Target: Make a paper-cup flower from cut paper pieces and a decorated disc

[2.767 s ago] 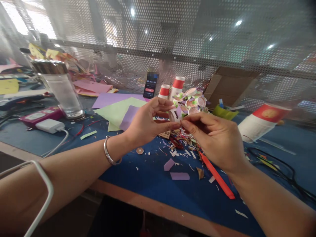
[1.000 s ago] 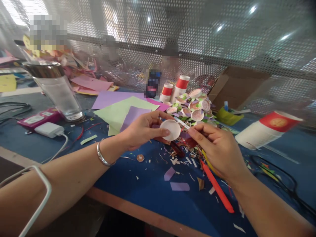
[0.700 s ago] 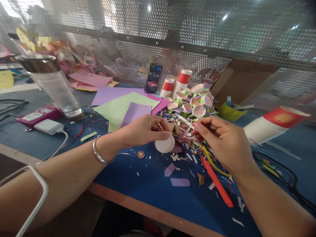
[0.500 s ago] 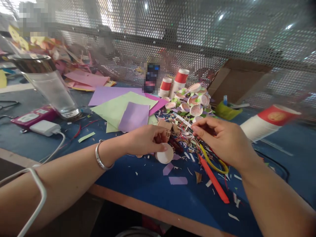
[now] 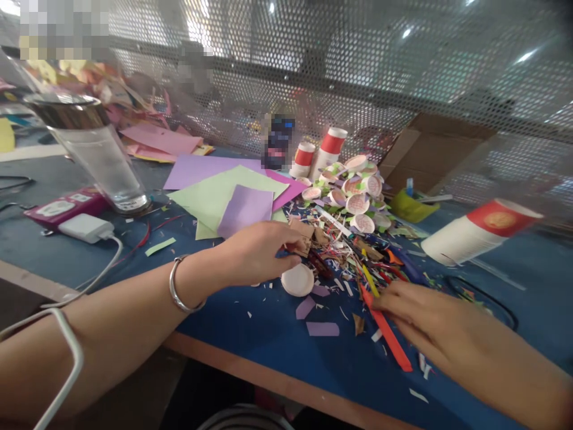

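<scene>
My left hand (image 5: 268,254), with a silver bangle at its wrist, is held over a round white paper disc with a raised rim (image 5: 298,280). Its thumb and fingers are apart; the thumb is at the disc's upper edge, and I cannot tell whether it touches. Low over the right side of the scraps is my right hand (image 5: 421,310), slightly blurred. Its fingertips are at a yellow strip (image 5: 369,279) and beside an orange-red stick-like tool (image 5: 389,334). Whether they grip anything is unclear. A slim white stick (image 5: 333,221) lies on the paper scraps.
Purple paper (image 5: 246,209) and green paper (image 5: 197,197) lie left of a heap of decorated paper discs (image 5: 358,203). Stacked paper cups (image 5: 487,230) lean at right. A glass water bottle (image 5: 107,161), a white charger (image 5: 87,228) and a cardboard box (image 5: 439,149) stand around.
My right hand has left the white stick's end and moved down and right to the yellow strip. My left hand has lifted slightly off the disc, which now shows its whole rim.
</scene>
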A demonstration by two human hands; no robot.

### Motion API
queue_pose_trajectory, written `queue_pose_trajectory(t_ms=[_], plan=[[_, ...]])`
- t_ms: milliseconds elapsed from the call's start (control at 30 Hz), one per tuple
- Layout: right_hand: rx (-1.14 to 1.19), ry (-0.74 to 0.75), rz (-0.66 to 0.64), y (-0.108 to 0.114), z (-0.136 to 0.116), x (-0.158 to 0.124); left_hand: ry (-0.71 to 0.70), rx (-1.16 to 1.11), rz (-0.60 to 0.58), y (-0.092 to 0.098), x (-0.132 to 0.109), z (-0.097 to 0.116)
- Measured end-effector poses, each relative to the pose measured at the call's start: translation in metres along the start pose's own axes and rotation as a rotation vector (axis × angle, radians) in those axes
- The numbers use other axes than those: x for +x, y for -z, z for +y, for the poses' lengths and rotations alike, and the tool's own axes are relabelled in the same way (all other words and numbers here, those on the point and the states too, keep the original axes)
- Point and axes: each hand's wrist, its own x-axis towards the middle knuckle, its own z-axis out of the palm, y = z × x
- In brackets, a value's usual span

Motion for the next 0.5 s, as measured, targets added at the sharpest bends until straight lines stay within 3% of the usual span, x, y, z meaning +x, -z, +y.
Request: queue_pose_trajectory(t_ms=[133,267,400,500], plan=[[-0.076,0.096,0.015,-0.009,0.000,-0.023,-0.031,0.019,0.002,0.007,0.001,-0.005],[-0.170,0.193,0.115,-0.016,-0.001,-0.020,-0.073,0.146,-0.042,0.026,-0.003,-0.001],[-0.197,0.300,0.257,-0.014,-0.002,-0.009,-0.101,0.214,-0.179,0.040,-0.003,0.008],[-0.204,0.328,0.259,-0.010,-0.004,-0.002,-0.147,0.101,-0.285,0.031,0.004,0.005]])
